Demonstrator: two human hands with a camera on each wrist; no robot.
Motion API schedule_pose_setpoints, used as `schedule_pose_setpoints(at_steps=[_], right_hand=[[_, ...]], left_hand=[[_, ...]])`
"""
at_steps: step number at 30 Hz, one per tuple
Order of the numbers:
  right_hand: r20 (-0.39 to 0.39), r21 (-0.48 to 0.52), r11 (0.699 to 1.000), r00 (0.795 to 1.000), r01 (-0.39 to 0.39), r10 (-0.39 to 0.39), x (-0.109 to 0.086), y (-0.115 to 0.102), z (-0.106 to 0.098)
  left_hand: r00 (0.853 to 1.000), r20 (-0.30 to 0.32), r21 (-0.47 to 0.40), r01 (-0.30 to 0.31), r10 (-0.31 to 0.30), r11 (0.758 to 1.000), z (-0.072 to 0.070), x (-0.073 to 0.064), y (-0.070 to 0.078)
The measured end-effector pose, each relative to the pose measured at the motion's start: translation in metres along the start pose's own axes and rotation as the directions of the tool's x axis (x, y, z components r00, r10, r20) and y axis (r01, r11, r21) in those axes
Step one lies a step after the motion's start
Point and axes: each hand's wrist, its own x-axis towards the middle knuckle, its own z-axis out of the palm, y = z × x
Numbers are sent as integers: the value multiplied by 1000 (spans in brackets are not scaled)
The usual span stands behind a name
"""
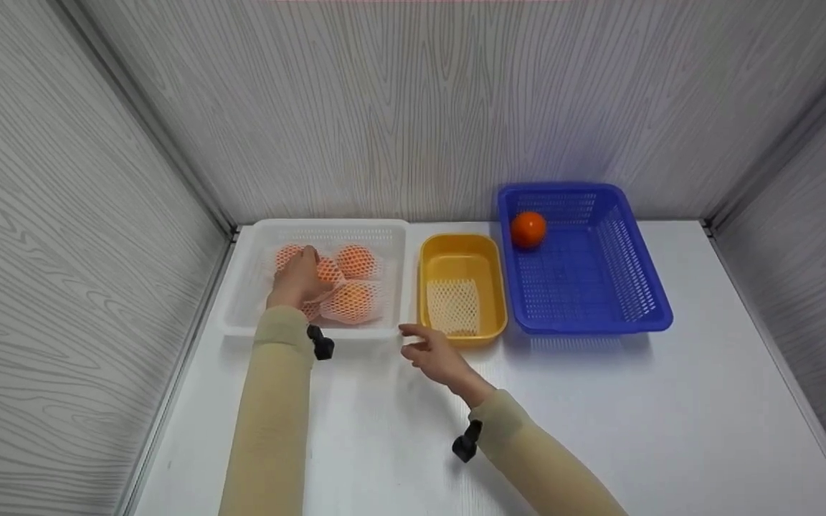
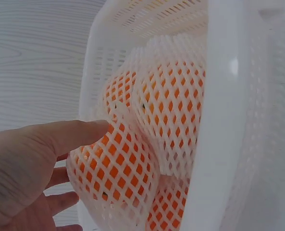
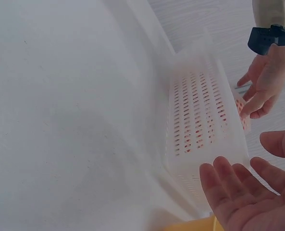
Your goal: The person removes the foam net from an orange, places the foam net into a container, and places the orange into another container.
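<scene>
Over the white basket (image 1: 241, 315), my left hand (image 1: 297, 278) grips an orange in a white foam net (image 1: 328, 270). The left wrist view shows the thumb (image 2: 80, 134) lying across the top of this netted orange (image 2: 116, 168), with the other fingers at its side. Around it in the same basket sit several more netted oranges (image 1: 352, 301). My right hand (image 1: 438, 356) hovers before the gap between the white basket and the yellow basin (image 1: 497, 315). Its fingers (image 3: 216, 180) are relaxed and hold nothing.
An empty foam net (image 1: 454, 304) lies in the yellow basin. To the right stands a blue basket (image 1: 585, 331) with one bare orange (image 1: 528, 230) in its back left corner. All containers stand on a white table (image 1: 384, 444), with wood-grain panels (image 1: 384, 107) behind and at both sides.
</scene>
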Motion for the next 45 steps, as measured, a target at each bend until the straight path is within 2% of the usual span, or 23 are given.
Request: schedule_pose_setpoints(at_steps=[8, 16, 25, 35, 40, 45], right_hand=[[-26, 33, 999, 1000, 3, -2, 2, 3, 2], [-28, 36, 999, 1000, -7, 8, 3, 2, 2], [-22, 35, 999, 999, -25, 25, 2, -1, 0], [39, -31, 999, 999, -9, 10, -1, 2, -3], [53, -83, 996, 998, -14, 19, -5, 2, -7], [43, -77, 997, 999, -11, 14, -13, 3, -14]], left_hand=[[999, 36, -129, 33, -29, 991, -2, -1, -2], [995, 66, -61, 81, -77, 995, -4, -2, -3], [992, 61, -129, 113, -106, 985, -7, -4, -3], [998, 21, -167, 64, -62, 984, -17, -14, -9], [999, -41, -170, 11, -18, 985, -20, -24, -8], [995, -99, -186, -41, 23, 982, -21, -37, -4]])
